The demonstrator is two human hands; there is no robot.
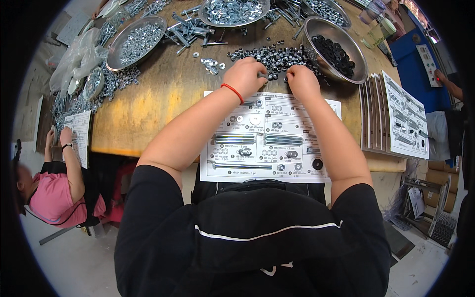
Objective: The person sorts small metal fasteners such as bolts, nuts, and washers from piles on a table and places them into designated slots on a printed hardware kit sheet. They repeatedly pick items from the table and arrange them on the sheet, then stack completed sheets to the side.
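Observation:
A white card [237,174] with pictures of bolts, nuts and washers lies at the table's near edge, below my forearms. Beyond it spreads a pile of small black-and-silver nuts [277,57]. My left hand [245,76], a red cord round its wrist, is closed at the pile's near edge, with something small and greyish at its fingertips that I cannot make out. Beside it on the right, my right hand [303,80] has its fingers pinched together next to the nuts; what they hold, if anything, is hidden. A few silver washers [213,64] lie left of my left hand.
A steel bowl of black washers [363,67] stands right of the pile. Farther back are a bowl of silver washers [203,14], a dish of small nuts [111,62] and loose bolts [185,34]. More cards [408,121] lean at right. Another person [59,198] works at left.

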